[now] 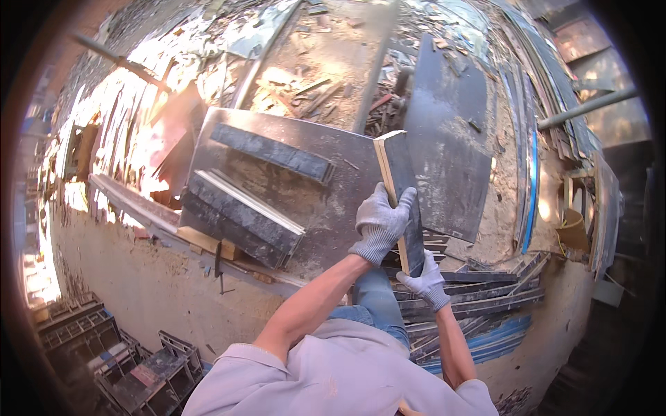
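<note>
Both my hands wear grey knit gloves and grip a stack of narrow dark-faced plywood strips (pixel 393 166) with pale edges. My left hand (pixel 385 216) wraps around its middle, thumb and fingers on either side. Lower down, my right hand (pixel 424 281) holds the near end. The strips point away from me, over the right edge of a dark work board (pixel 305 139). On that board lie a single dark strip bundle (pixel 270 152) and, nearer and to the left, another stack of dark strips (pixel 239 218) with a pale edge.
At the right stands a large dark panel (pixel 447 139) dusted with sawdust. Long strips (pixel 485 288) are piled beside my right leg. Wood scraps (pixel 312 97) litter the far ground. Metal frames (pixel 149 371) sit at the lower left. A pole (pixel 590 109) juts in from the right.
</note>
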{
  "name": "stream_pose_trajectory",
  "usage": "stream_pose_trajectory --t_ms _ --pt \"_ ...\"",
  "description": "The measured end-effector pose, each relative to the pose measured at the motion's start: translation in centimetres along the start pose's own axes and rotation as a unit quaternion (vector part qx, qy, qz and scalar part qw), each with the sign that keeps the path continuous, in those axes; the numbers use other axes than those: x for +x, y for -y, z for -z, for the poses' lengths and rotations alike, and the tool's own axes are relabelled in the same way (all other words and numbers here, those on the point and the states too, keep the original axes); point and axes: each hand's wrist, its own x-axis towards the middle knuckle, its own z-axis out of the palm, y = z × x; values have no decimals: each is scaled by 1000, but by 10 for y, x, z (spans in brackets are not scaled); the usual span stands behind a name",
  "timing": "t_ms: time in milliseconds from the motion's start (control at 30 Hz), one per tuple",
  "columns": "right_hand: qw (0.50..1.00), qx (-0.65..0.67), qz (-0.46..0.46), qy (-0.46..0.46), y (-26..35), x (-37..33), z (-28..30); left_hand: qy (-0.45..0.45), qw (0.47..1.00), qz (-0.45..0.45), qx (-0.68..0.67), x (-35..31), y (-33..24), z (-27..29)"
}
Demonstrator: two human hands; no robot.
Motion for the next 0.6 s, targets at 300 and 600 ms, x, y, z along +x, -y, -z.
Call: stream_pose_trajectory --t_ms 300,600 --pt "928 -230 291 26 124 -6 -148 -311 886 81 -333 -40 134 199" --pt "899 -332 253 130 235 14 -295 -404 896 168 -74 0 272 271"
